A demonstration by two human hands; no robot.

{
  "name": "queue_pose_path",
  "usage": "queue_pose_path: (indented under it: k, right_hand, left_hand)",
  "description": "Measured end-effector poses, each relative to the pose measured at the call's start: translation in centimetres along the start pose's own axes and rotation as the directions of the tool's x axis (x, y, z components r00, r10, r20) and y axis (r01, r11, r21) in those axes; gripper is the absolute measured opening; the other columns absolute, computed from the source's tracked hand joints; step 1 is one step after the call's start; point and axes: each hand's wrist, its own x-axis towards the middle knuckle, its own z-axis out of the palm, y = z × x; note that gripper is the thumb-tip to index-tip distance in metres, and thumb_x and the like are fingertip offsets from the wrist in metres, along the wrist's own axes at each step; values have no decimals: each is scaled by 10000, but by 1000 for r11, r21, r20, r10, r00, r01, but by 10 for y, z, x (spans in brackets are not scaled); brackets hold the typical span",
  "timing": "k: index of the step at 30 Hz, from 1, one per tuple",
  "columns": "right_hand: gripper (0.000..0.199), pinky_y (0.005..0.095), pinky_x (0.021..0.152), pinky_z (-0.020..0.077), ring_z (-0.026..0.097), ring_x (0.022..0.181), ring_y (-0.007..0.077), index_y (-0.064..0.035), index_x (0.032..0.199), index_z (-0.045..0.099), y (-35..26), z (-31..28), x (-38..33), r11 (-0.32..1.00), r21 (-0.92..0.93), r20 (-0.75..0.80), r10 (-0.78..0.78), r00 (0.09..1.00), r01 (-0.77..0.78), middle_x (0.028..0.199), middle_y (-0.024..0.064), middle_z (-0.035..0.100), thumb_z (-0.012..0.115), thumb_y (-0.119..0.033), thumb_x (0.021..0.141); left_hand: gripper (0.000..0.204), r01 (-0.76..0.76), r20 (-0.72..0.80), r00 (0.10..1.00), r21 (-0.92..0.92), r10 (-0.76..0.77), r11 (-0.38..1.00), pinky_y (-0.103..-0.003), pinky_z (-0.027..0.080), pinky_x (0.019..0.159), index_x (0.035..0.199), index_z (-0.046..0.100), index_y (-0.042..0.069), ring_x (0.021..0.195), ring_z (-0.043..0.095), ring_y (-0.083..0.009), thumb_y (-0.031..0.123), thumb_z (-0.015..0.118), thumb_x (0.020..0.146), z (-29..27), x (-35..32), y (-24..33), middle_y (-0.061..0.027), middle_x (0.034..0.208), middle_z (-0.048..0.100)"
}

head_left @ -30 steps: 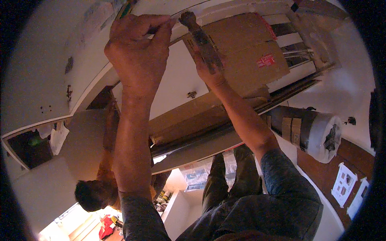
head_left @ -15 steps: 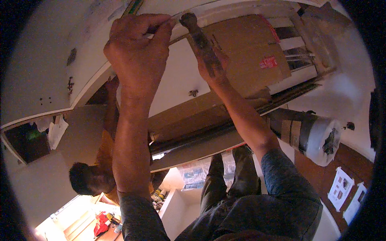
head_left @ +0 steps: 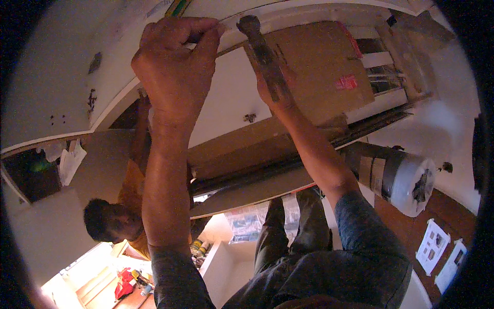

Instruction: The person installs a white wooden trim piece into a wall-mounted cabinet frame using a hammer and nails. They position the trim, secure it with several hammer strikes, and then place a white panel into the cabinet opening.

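My left hand (head_left: 175, 69) is raised at the upper left, thumb and forefinger pinched together against the pale curved edge (head_left: 280, 19) overhead. Whatever lies between those fingertips is too small to make out. Just to the right, my right hand (head_left: 280, 90) grips a dark, worn hammer (head_left: 263, 56). The hammer's head is up near the same edge, a short gap from my left fingertips. Behind both hands are a white panel (head_left: 221, 98) with a small metal fitting (head_left: 249, 118) and a brown cardboard sheet (head_left: 314, 62).
A co-worker (head_left: 116, 221) in an orange top is at the lower left, one arm reaching up. A wrapped roll (head_left: 411, 180) lies at the right, above taped paper sheets (head_left: 432, 247). A long board edge (head_left: 257, 198) crosses below my forearms. Tools lie on a lit surface (head_left: 98, 278).
The hammer has shifted slightly right, a little farther from my left fingertips. My left hand keeps its pinch in nearly the same place. The co-worker's head is slightly farther left.
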Motion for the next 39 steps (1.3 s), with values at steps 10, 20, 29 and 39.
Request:
queue_pose_path:
  k: [10,20,29,39]
  right_hand:
    - [122,332,733,556,696,841,270,-24,963,660,-114,-55,42,907,-342,190,322,928,-245,935,123,702,696,-137,936]
    - [149,256,674,470,581,769,78,-47,1057,698,-230,-249,13,524,-32,587,700,408,-851,865,-8,655,724,-175,984]
    - [246,246,567,429,545,626,74,-21,1110,760,-333,-292,16,803,-40,682,456,572,-594,795,-23,667,798,-170,918]
    - [175,269,547,425,546,613,74,-14,970,740,-344,-327,36,745,-348,464,665,586,-570,717,-17,646,786,-179,935]
  left_hand:
    - [124,116,51,991,176,-126,978,-374,546,736,905,804,122,814,668,-251,142,843,789,-49,-34,9,-65,837,732]
    - [76,854,458,167,-510,-873,-104,-313,521,830,952,760,58,897,660,-151,98,785,893,-139,-290,118,-35,966,706]
    - [226,896,786,225,-400,-575,-196,-299,509,808,1046,773,26,855,645,-109,228,760,946,-181,-275,194,-22,926,719]
    - [572,770,597,583,-190,-551,609,-436,566,872,1339,659,88,944,725,-359,376,806,867,-177,-336,155,-151,985,750]
